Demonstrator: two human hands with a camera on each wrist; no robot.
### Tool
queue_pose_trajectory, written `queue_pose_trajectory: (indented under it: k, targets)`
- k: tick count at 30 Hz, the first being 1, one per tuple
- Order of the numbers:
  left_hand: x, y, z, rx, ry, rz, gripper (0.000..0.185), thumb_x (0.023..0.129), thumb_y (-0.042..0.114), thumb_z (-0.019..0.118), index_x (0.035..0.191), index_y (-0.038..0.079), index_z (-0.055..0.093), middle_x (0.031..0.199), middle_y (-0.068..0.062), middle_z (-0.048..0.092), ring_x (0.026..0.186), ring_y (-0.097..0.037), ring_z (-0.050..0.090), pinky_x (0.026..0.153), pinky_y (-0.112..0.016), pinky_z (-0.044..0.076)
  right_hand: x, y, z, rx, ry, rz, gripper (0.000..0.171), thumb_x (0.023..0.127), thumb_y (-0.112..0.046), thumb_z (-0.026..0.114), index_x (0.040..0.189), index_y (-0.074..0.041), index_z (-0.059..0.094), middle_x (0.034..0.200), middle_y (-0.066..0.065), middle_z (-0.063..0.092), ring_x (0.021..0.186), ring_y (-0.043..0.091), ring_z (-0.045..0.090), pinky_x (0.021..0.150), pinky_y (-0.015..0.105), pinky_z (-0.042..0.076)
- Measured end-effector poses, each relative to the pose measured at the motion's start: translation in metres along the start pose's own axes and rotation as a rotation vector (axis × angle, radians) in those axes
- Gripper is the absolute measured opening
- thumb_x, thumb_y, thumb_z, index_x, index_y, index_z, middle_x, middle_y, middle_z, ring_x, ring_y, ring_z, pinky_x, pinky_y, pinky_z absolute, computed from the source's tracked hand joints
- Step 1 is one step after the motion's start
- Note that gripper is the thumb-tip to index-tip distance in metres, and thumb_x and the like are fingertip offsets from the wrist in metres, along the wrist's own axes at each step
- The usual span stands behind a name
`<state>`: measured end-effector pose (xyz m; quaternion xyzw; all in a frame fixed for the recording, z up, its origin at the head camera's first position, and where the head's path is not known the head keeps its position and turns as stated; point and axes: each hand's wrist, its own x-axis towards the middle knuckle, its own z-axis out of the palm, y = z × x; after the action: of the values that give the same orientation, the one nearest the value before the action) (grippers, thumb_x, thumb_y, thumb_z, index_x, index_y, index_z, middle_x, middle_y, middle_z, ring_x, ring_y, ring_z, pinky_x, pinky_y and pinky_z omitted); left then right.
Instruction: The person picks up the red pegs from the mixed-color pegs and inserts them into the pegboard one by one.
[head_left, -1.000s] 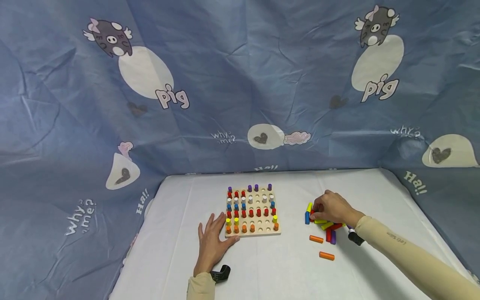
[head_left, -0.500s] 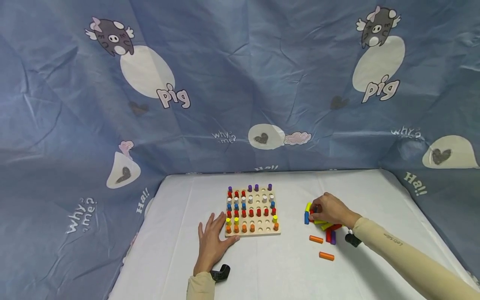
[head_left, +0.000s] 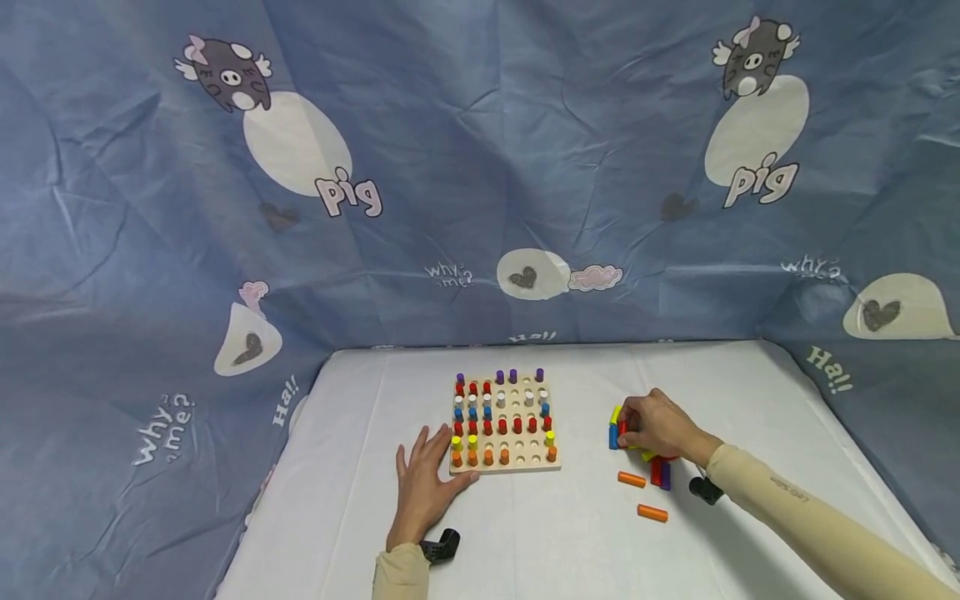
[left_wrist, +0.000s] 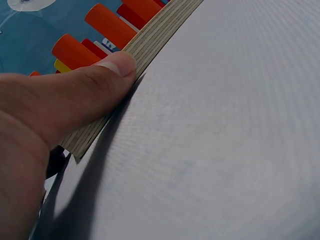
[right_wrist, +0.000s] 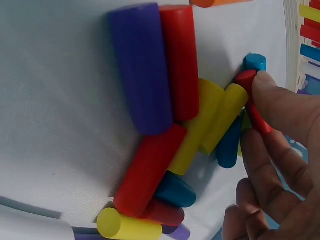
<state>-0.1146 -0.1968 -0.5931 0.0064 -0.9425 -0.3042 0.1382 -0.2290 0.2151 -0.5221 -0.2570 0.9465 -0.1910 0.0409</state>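
Observation:
In the head view, my left hand [head_left: 426, 492] rests at the near left corner of a wooden pegboard [head_left: 517, 469], fingers spread. The left wrist view has its thumb [left_wrist: 117, 65] pressing the board's layered edge. Rows of coloured pegs stand in the board, among them orange pegs [left_wrist: 75, 52] along the near edge. To the right of the board, my right hand [head_left: 658, 425] is over a pile of loose pegs. Its thumb and fingers pinch a red peg [right_wrist: 257, 112], which touches or overlaps a blue peg [right_wrist: 256, 62] behind it.
Loose yellow pegs [right_wrist: 197, 127], a purple peg [right_wrist: 142, 70] and several red and blue ones lie close under the right hand. Two orange pegs [head_left: 632, 479] [head_left: 652, 513] lie nearer on the white table [head_left: 570, 542]. A patterned blue cloth [head_left: 420, 208] hangs behind and at the sides.
My right hand has shifted slightly nearer over the pile, and the red peg shows more plainly between its fingers. The left hand and the board have stayed put.

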Motion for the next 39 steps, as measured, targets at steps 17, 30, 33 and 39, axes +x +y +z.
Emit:
queue_pose_trajectory:
  k: [17, 30, 33, 39]
  targets:
    - [0.001, -0.001, -0.001, -0.018, -0.037, -0.027, 0.087, 0.079, 0.052, 0.09, 0.149, 0.008, 0.061, 0.158, -0.012, 0.057, 0.158, -0.043, 0.034, 0.126, -0.075, 0.004, -0.002, -0.004, 0.001, 0.057, 0.066, -0.055, 0.023, 0.082, -0.015, 0.091, 0.085, -0.019, 0.069, 0.08, -0.014, 0.071, 0.082, 0.01, 0.052, 0.073, 0.031, 0.046]
    - [0.001, -0.001, -0.001, -0.013, -0.032, -0.023, 0.088, 0.078, 0.051, 0.09, 0.149, 0.008, 0.062, 0.158, -0.013, 0.057, 0.157, -0.043, 0.034, 0.126, -0.075, 0.005, 0.007, -0.009, -0.022, 0.134, 0.023, -0.106, 0.012, 0.087, -0.005, 0.085, 0.097, -0.012, 0.085, 0.095, -0.003, 0.083, 0.089, 0.016, 0.075, 0.076, 0.033, 0.059]
    - [0.002, -0.001, -0.001, -0.015, -0.035, -0.028, 0.087, 0.079, 0.052, 0.089, 0.149, 0.008, 0.061, 0.158, -0.013, 0.056, 0.158, -0.042, 0.034, 0.127, -0.074, 0.004, 0.01, -0.01, -0.025, 0.142, 0.038, -0.127, 0.01, 0.088, -0.004, 0.084, 0.096, -0.009, 0.085, 0.094, -0.001, 0.083, 0.085, 0.016, 0.076, 0.071, 0.029, 0.06]
    - [0.001, 0.0, -0.002, -0.009, -0.035, -0.026, 0.087, 0.079, 0.051, 0.09, 0.149, 0.008, 0.061, 0.158, -0.013, 0.057, 0.157, -0.043, 0.034, 0.126, -0.076, 0.005, 0.018, -0.013, -0.027, 0.145, 0.037, -0.154, 0.009, 0.088, -0.01, 0.086, 0.096, -0.008, 0.086, 0.091, -0.002, 0.083, 0.079, 0.009, 0.074, 0.067, 0.024, 0.057]
